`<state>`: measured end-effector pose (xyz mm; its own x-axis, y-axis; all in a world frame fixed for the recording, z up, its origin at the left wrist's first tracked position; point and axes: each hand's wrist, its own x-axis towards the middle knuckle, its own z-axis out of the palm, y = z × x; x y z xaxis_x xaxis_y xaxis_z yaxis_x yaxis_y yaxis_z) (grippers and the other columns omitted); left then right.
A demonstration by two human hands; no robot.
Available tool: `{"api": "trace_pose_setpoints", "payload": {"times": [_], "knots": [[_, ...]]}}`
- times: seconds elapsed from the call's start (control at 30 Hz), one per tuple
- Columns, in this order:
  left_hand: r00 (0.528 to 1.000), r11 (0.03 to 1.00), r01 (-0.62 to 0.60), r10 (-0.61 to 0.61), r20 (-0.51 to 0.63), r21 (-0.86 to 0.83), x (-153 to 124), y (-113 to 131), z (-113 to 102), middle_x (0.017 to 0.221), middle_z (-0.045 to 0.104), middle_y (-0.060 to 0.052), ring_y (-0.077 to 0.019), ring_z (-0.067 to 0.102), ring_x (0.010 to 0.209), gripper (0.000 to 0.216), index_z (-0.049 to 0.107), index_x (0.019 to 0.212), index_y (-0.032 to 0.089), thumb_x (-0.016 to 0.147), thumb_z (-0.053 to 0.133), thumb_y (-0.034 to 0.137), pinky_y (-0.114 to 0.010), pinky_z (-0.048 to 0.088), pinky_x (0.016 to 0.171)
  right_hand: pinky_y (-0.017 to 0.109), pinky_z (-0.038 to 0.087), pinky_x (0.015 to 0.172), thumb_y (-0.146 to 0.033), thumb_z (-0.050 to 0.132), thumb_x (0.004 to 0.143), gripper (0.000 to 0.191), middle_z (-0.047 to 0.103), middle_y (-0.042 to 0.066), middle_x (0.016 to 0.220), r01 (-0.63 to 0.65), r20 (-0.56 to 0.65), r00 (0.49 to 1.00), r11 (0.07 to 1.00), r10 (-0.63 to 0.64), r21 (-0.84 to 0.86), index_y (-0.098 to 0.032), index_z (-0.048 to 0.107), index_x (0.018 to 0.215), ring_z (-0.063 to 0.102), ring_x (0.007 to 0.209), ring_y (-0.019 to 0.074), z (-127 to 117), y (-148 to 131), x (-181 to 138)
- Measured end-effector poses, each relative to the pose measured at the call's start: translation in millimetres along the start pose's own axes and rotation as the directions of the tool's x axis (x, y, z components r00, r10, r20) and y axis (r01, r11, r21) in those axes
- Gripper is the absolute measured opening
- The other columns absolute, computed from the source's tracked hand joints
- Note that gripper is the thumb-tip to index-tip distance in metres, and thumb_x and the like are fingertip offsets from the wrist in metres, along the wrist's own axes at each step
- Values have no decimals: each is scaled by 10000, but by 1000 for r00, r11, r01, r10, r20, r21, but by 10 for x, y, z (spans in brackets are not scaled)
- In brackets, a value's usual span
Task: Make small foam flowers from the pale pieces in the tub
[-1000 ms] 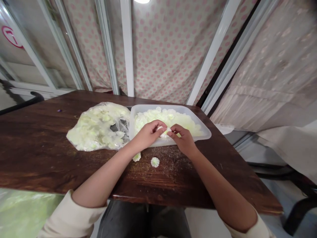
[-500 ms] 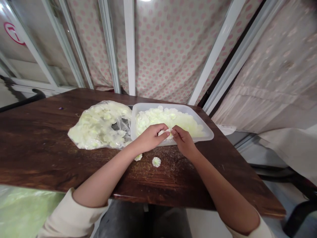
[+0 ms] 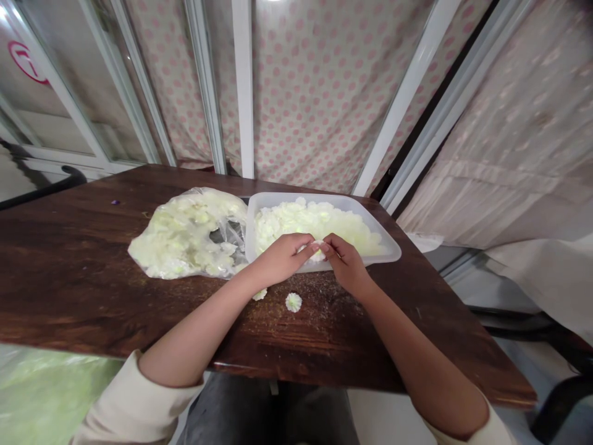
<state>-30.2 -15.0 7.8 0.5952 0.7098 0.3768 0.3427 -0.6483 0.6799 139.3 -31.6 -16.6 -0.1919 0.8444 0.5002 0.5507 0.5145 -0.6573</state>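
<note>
Over the near rim of a white plastic tub (image 3: pixel 391 250), my left hand (image 3: pixel 288 256) and my right hand (image 3: pixel 345 262) meet fingertip to fingertip. Between them they pinch a small pale artificial flower piece (image 3: pixel 318 254), partly covered by the fingers. A heap of similar pale yellow-green flower pieces (image 3: pixel 310 216) fills much of the tub. Below my hands, one loose flower piece (image 3: pixel 293 302) lies flat on the table, and another flower piece (image 3: pixel 260 295) is partly hidden by my left forearm.
A clear plastic bag (image 3: pixel 185 235) of pale flower pieces lies left of the tub on the dark wooden table (image 3: pixel 69 266). Fine glitter-like specks dot the wood near me. A greenish bag (image 3: pixel 50 395) is at lower left. Glass panels and a dotted curtain (image 3: pixel 315 93) stand behind.
Both hands stay at the tub's near rim with the flower piece. The fingers have shifted slightly, the right hand tilting in closer, and more of the piece's lower edge shows.
</note>
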Motion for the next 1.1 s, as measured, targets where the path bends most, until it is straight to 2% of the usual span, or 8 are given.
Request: {"api": "trace_pose_setpoints", "payload": {"times": [0.13,0.27,0.37,0.47,0.6,0.7,0.83,1.1], "knots": [[1000,1000,21,-21,-5,-4,-5,14,7,561,306,30,-100,335,540,379,335,591,175,869,333,432,-238,273,519,237,334,532,-376,398,864,286,473,-16,570,-14,-30,999,1000,14,0,-190,448,653,447,555,117,11,-10,-3],[999,998,37,-38,-22,-47,7,-7,5,582,371,29,-98,373,567,340,416,632,171,859,371,420,-232,301,543,242,366,547,-379,452,838,259,504,-7,585,-46,-140,989,997,55,68,-189,496,666,483,579,126,-12,-13,11],[991,996,74,-80,-106,-60,24,-55,3,610,450,26,-99,408,589,303,487,686,168,847,402,410,-232,328,568,243,376,545,-388,467,827,257,499,-13,578,-88,-218,969,989,113,119,-188,502,670,492,569,123,-30,0,24],[962,990,136,-142,-234,-41,38,-98,-2,601,476,24,-102,420,581,313,526,687,161,820,448,434,-234,336,570,235,347,514,-401,467,826,287,465,-21,550,-99,-216,969,989,120,107,-186,479,637,452,535,111,-30,13,25],[950,991,125,-133,-283,-49,40,-101,-7,695,569,5,-112,473,625,267,600,829,170,824,462,399,-237,367,608,232,305,485,-424,451,832,318,425,-26,529,-99,-199,974,993,112,71,-186,455,621,406,516,106,-8,12,7],[966,995,81,-93,-240,-59,38,-90,-3,840,626,-12,-121,514,678,285,589,1009,200,822,475,383,-247,397,658,232,292,484,-427,445,837,324,413,-29,525,-95,-189,977,995,100,40,-184,456,623,385,512,102,11,4,-10],[993,993,54,-64,-95,-106,47,-106,9,969,635,-41,-158,556,832,300,605,970,194,804,494,419,-270,414,745,231,278,482,-433,435,841,347,399,-31,521,-73,-187,980,997,74,17,-185,438,599,357,504,99,28,-6,-25],[997,993,63,-68,-46,-99,34,-60,-31,671,499,18,-103,447,627,276,514,743,163,836,428,409,-217,344,575,237,298,523,-418,416,855,343,415,-22,548,-4,-99,995,1000,3,-12,-187,421,601,393,535,107,24,-14,-16]]}}
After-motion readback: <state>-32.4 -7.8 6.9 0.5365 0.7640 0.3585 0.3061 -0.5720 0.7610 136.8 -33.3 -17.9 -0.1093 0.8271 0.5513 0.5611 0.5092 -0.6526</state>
